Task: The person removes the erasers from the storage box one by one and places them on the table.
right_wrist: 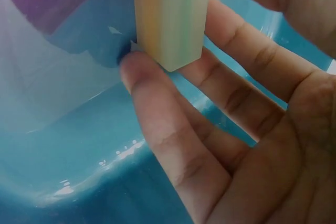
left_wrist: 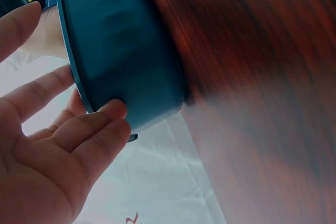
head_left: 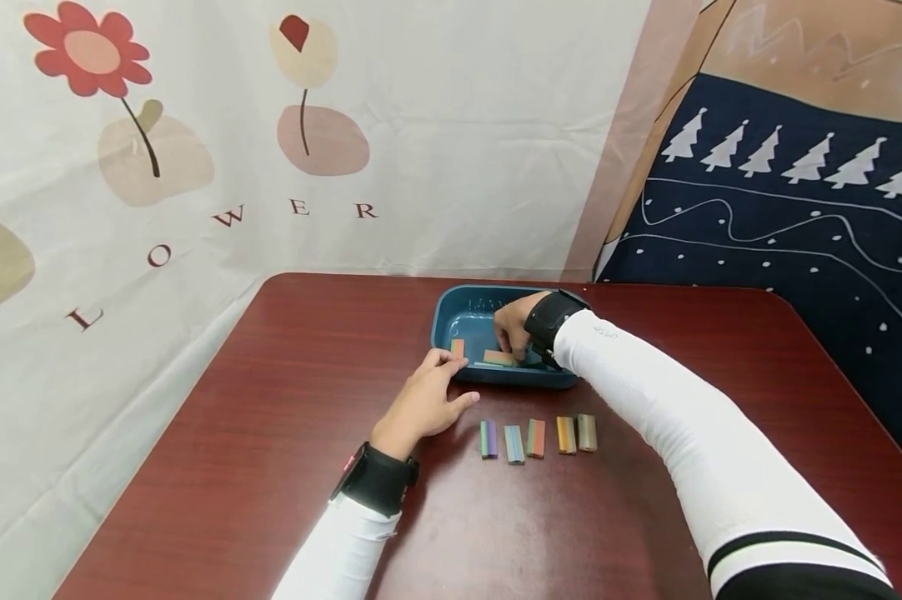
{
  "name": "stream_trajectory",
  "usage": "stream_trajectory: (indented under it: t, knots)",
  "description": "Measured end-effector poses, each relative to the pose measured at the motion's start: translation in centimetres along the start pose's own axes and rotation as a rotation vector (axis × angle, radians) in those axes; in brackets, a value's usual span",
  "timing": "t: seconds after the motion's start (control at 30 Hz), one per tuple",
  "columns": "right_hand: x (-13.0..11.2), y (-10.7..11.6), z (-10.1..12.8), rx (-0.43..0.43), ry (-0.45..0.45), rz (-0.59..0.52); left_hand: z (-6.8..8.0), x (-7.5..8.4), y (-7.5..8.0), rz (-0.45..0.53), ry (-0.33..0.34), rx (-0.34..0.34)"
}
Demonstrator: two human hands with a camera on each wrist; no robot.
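Observation:
A blue tray (head_left: 440, 320) sits at the middle of a dark red table (head_left: 271, 433). My right hand (head_left: 513, 327) reaches down into it. In the right wrist view that hand (right_wrist: 220, 108) pinches a pale striped block (right_wrist: 169, 14) between thumb and fingers, just above the tray floor (right_wrist: 79, 150). Two more blocks lie in the tray, an orange one (head_left: 458, 347) and a flat one (head_left: 498, 357) by my fingertips. My left hand (head_left: 424, 400) rests on the table with straight fingers (left_wrist: 100, 121) touching the tray's outer wall (left_wrist: 121, 51) at its near left corner.
Several coloured striped blocks (head_left: 536, 437) lie in a row on the table just in front of the tray. A flower-printed cloth (head_left: 196, 167) hangs behind and to the left. A dark blue cloth with white trees (head_left: 796, 217) hangs at the right.

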State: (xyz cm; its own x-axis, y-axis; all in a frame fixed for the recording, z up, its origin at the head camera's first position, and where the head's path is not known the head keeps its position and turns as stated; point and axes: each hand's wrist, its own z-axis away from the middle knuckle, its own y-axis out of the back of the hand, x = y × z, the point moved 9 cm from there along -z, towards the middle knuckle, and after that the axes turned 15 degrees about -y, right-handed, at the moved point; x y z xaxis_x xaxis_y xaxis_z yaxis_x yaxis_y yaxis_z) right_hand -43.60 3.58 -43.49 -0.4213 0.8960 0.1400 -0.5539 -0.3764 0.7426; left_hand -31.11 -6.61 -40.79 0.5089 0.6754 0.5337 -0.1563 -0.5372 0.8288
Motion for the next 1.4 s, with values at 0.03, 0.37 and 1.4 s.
stream_trajectory:
  t: [0.03,0.37,1.4]
  knots:
    - [0.1,0.0,-0.1,-0.003,-0.001,-0.002,0.0,0.0,0.0,0.001,0.000,-0.001]
    - [0.1,-0.2,-0.3,-0.015,0.000,-0.003,0.1,0.4,0.2,-0.002,-0.018,0.007]
    - [0.3,2.8,2.2,0.264,0.143,-0.141,0.2,0.6,0.1,-0.024,-0.027,0.030]
